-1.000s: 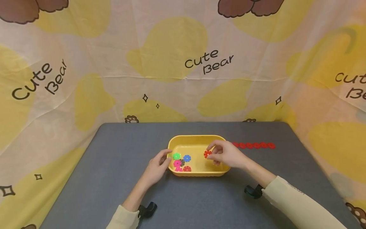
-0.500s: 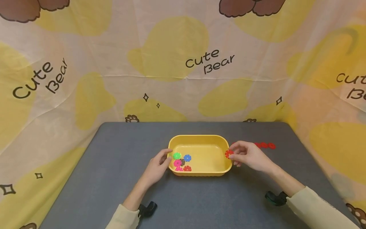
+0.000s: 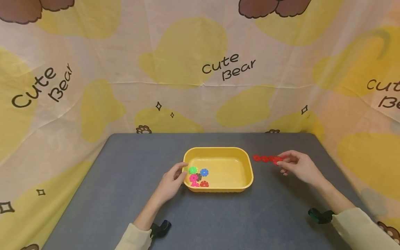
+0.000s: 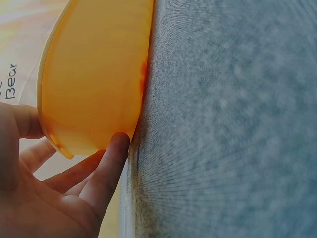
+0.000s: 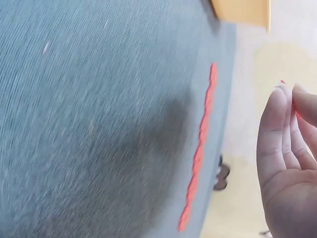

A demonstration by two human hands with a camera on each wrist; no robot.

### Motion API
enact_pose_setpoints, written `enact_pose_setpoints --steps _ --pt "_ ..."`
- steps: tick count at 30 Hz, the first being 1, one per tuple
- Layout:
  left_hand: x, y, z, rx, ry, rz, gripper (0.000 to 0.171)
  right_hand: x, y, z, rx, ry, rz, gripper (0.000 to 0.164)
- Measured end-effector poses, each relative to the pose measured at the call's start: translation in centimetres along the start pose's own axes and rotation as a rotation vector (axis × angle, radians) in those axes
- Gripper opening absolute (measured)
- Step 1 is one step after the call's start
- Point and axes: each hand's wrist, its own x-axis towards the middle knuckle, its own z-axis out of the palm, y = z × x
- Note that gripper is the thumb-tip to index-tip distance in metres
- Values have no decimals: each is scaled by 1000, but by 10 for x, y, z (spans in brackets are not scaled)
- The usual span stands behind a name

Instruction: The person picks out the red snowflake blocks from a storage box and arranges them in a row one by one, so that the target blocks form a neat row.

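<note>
My right hand [image 3: 301,167] pinches a red notched plastic disc [image 3: 276,160] between thumb and fingertips. In the head view the disc overlaps a row of red notched discs [image 3: 260,158] lying on the table; the right wrist view shows it above the table, mostly hidden by the fingers, with the red row [image 5: 198,148] beyond. My left hand [image 3: 170,182] holds the left end of a yellow tray [image 3: 218,189], its fingers at the rim and outer wall. Inside lie a green disc [image 3: 193,170], a blue disc [image 3: 204,172], a dark disc, pink discs [image 3: 193,178] and a red one [image 3: 204,184].
The tray stands on a grey-blue cloth-covered table [image 3: 218,218], left of the red row. A patterned fabric curtain [image 3: 187,69] hangs behind the table and along both sides. Each wrist wears a black camera mount.
My right hand has carried the red disc from over the tray rightward to the red row, uncovering the row's left end. The left hand and tray stay in place.
</note>
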Motion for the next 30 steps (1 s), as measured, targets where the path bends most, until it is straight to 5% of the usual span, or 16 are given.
enact_pose_setpoints --steps 19,30 --pt "2 -2 -2 18 7 -13 37 4 64 -55 108 221 27 31" --pt "2 -3 -1 16 -3 -5 37 11 95 -66 169 241 60 16"
